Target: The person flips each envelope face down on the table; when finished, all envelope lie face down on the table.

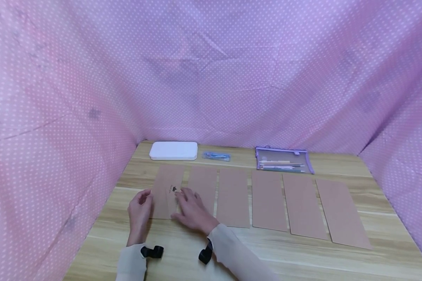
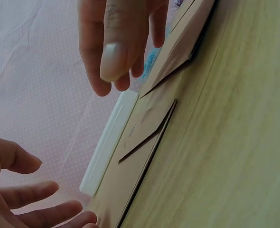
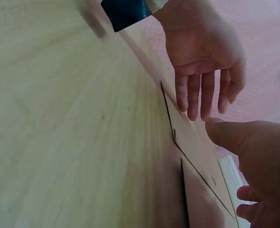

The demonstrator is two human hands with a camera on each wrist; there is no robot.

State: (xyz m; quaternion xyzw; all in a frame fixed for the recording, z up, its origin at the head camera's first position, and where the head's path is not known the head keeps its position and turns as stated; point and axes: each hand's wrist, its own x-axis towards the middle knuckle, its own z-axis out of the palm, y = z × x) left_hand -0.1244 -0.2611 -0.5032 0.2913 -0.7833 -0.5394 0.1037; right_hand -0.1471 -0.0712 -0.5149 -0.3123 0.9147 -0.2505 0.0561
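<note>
A brown kraft-paper booklet (image 1: 161,183) with a small black crown print lies at the left end of a row. My left hand (image 1: 139,210) is by its left edge, fingers loosely bent and holding nothing. Over its right side, beside the print, my right hand (image 1: 193,210) spreads relaxed fingers and partly hides the neighbouring brown booklet (image 1: 204,183). In the left wrist view, the printed booklet (image 2: 144,128) shows a thin dark gap along one edge. The right wrist view has the left hand (image 3: 206,57) with its fingers hanging straight.
Several plain brown booklets (image 1: 233,199) continue the row to the right. Behind them lie a flat white case (image 1: 174,151), a small clear-blue packet (image 1: 216,156) and a purple-trimmed zip pouch (image 1: 283,158) of pencils. Pink dotted cloth (image 1: 211,89) surrounds the wooden table (image 1: 183,253).
</note>
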